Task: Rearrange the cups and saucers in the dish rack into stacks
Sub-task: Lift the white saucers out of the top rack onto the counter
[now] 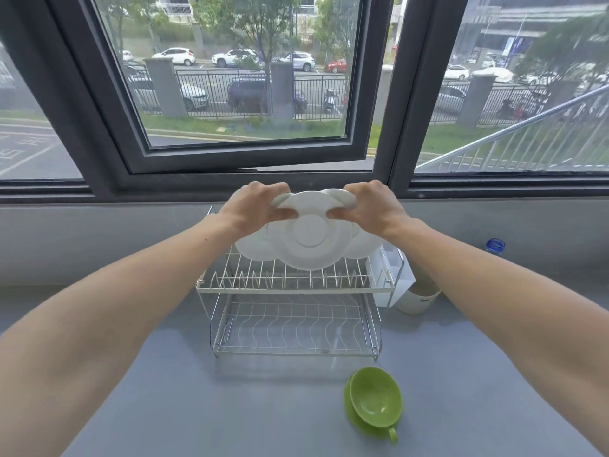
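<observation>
The person stands in front of a grey desk (164, 407) under a big window (244, 77), with both bare arms stretched forward. The left hand (253, 206) and the right hand (372, 206) meet above the top tier of a wire dish rack (296, 288). Together they hold a group of white saucers (308, 242) that stand on their edges, faces toward the person, and overlap one another. The fingers of the left hand are curled over the upper rim on the left side and the thumb presses on the front. The fingers of the right hand are curled the same way on the right side, pinching the rim. I think there are three or four saucers, but they overlap too much to count them surely. Whether their lower edges touch the rack wires or are lifted, I cannot tell.

The lower tier of the rack has nothing on it. A white holder (392, 278) hangs on the right side of the rack. In front of the rack, on the desk, a green cup (375, 397) sits on a green saucer (359, 423), its handle pointing toward the person. A blue bottle cap (495, 245) shows at the far right
</observation>
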